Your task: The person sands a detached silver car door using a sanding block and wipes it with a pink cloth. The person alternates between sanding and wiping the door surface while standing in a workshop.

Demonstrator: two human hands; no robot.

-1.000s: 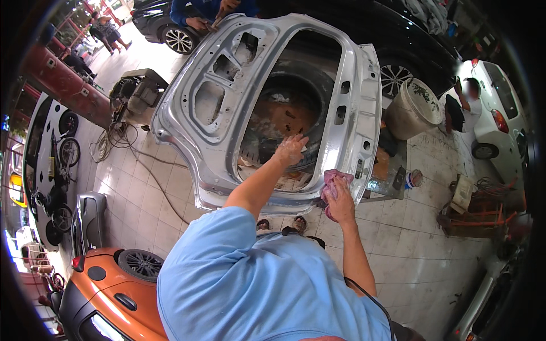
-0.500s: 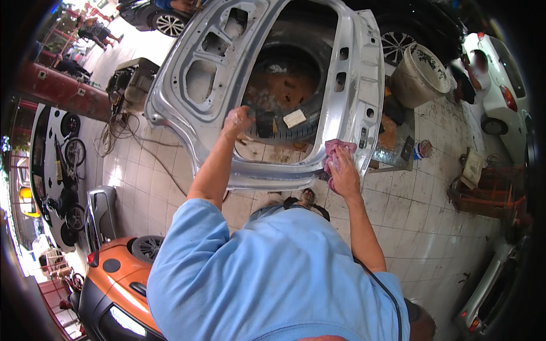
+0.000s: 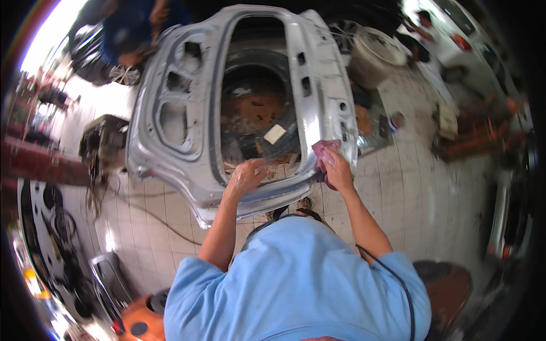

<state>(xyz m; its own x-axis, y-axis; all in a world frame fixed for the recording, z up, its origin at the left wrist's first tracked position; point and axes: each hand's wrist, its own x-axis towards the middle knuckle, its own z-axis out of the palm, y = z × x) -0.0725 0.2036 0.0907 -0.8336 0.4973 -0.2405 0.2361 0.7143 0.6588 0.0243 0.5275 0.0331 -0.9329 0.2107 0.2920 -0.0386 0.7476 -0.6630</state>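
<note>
A silver, bare-metal car tailgate panel (image 3: 207, 142) lies in front of me, with cut-outs on its left and a large window opening. Through that opening a black tyre (image 3: 287, 111) shows beneath it. My left hand (image 3: 246, 177) is curled over the near inner rim of the opening, its fingertips slightly blurred. At the near right corner my right hand (image 3: 339, 171) is closed on a pinkish-purple cloth (image 3: 324, 149), which is pressed against the panel's surface. A small pale block (image 3: 274, 134) rests on the tyre inside the opening.
A whitish bucket (image 3: 372, 59) stands beyond the panel's right side. A dark machine (image 3: 102, 142) with a cable is at the left. One person (image 3: 426, 34) is at the far right, another (image 3: 131, 37) at the far left. An orange car (image 3: 142, 321) sits behind me at left.
My view has shifted, and the panel appears farther left and differently angled. My left hand now sits nearer the panel's near edge. The right hand keeps the cloth at the near right corner.
</note>
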